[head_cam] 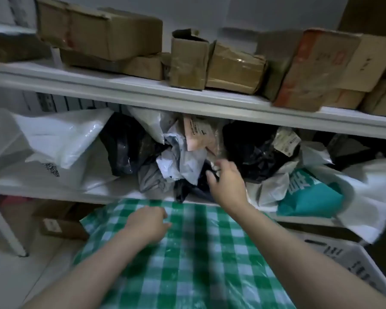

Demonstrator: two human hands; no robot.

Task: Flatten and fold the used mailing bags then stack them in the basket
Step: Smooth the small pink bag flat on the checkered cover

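right hand [227, 181] reaches into the crumpled mailing bags [183, 152] on the middle shelf [42, 192], pinching a dark bag [194, 188], probably to pull it out. left hand [147, 224] rests loosely curled and empty on the checked cloth [198, 253], likely steadying. basket [352, 259] sits lower right.

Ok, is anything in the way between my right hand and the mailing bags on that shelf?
Nothing visible blocks it. Your right hand is at the front of the crumpled mailing bags on the middle shelf, touching a dark bag; blur hides whether it grips.
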